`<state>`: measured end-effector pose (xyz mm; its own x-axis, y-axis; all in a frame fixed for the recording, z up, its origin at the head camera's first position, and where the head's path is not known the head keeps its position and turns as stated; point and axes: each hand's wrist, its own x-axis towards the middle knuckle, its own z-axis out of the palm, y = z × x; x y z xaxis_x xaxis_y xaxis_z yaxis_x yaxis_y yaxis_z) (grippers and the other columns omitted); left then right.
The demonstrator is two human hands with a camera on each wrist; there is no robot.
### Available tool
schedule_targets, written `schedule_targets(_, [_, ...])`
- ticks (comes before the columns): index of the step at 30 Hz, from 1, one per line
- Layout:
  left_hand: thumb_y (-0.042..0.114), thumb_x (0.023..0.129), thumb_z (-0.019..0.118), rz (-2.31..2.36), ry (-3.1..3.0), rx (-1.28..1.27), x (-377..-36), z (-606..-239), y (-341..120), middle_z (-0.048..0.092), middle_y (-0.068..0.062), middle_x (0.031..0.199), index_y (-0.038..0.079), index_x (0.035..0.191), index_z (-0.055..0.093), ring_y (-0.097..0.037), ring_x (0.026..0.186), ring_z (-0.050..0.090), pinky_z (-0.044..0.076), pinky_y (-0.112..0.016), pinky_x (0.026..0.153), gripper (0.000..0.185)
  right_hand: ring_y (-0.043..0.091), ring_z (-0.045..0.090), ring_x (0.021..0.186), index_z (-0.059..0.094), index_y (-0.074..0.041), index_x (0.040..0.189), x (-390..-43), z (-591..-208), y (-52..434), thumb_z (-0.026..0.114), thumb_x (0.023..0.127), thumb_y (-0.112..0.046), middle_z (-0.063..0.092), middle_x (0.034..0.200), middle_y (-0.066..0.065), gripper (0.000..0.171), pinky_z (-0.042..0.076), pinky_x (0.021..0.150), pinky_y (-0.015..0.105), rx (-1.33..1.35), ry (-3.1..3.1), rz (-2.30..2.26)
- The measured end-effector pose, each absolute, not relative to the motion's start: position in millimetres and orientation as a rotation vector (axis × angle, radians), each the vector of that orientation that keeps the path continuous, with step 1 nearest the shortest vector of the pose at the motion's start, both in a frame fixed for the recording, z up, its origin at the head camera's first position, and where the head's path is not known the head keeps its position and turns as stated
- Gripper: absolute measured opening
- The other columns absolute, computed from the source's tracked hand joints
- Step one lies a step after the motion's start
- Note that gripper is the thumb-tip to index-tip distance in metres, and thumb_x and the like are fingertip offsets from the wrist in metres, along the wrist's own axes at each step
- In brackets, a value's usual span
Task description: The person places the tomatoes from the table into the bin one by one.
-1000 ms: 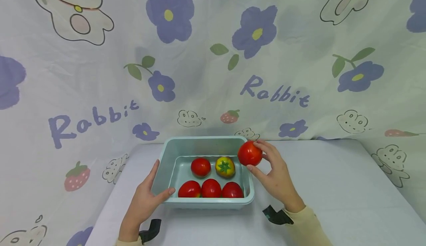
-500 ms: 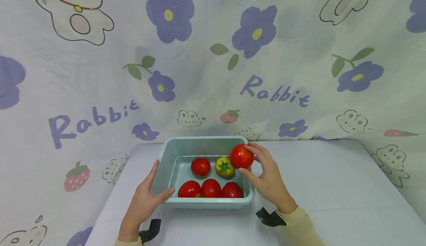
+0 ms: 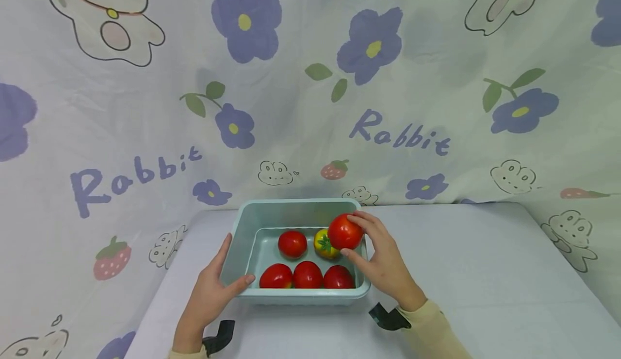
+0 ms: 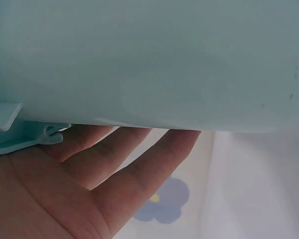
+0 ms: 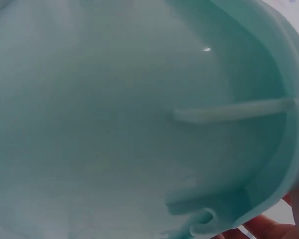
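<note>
Your right hand (image 3: 383, 262) pinches a red tomato (image 3: 345, 232) over the far right corner of the basin (image 3: 296, 206); only the head view shows it. Your left hand (image 3: 209, 292) lies flat against the basin's left wall, fingers (image 4: 139, 169) straight beneath its rim in the wrist view.

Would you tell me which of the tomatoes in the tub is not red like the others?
It is the yellow tomato with the green star-shaped stem, in the tub's back row, just behind the red tomato gripped by the right hand.
</note>
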<state>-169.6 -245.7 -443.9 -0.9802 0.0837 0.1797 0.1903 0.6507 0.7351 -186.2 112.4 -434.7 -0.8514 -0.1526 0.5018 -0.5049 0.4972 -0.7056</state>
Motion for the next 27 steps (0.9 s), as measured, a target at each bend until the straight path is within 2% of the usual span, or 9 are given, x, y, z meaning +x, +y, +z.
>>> schedule_targets(10, [0.036, 0.087, 0.077, -1.234, -2.741, -0.225, -169.7, -443.2, -245.6, 0.036, -0.024, 0.157, 0.01, 0.161, 0.02, -0.05, 0.134, 0.043, 0.042, -0.07, 0.096, 0.097, 0.03, 0.048, 0.133, 0.055, -0.017, 0.142, -188.9, -436.9, 110.2, 0.084, 0.083, -0.018, 0.047, 0.148, 0.008, 0.066, 0.051, 0.098, 0.052, 0.567, -2.409, 1.284])
schedule_targets(16, [0.037, 0.087, 0.076, -1.235, -2.742, -0.222, -170.2, -442.3, -244.8, 0.036, -0.024, 0.157, 0.01, 0.161, 0.021, -0.05, 0.134, 0.043, 0.042, -0.071, 0.095, 0.097, 0.033, 0.045, 0.136, 0.056, -0.014, 0.141, -188.3, -437.4, 110.4, 0.084, 0.083, -0.017, 0.046, 0.15, 0.01, 0.065, 0.045, 0.102, 0.059, 0.552, -2.42, 1.241])
schedule_targets(27, [0.036, 0.088, 0.075, -1.215, -2.734, -0.243, -170.7, -444.0, -247.0, 0.036, -0.024, 0.157, 0.009, 0.161, 0.021, -0.049, 0.134, 0.043, 0.043, -0.069, 0.095, 0.095, 0.033, 0.046, 0.136, 0.059, -0.013, 0.139, -187.9, -439.2, 113.9, 0.083, 0.084, -0.019, 0.048, 0.149, 0.01, 0.06, 0.045, 0.102, 0.06, 0.534, -2.413, 1.236])
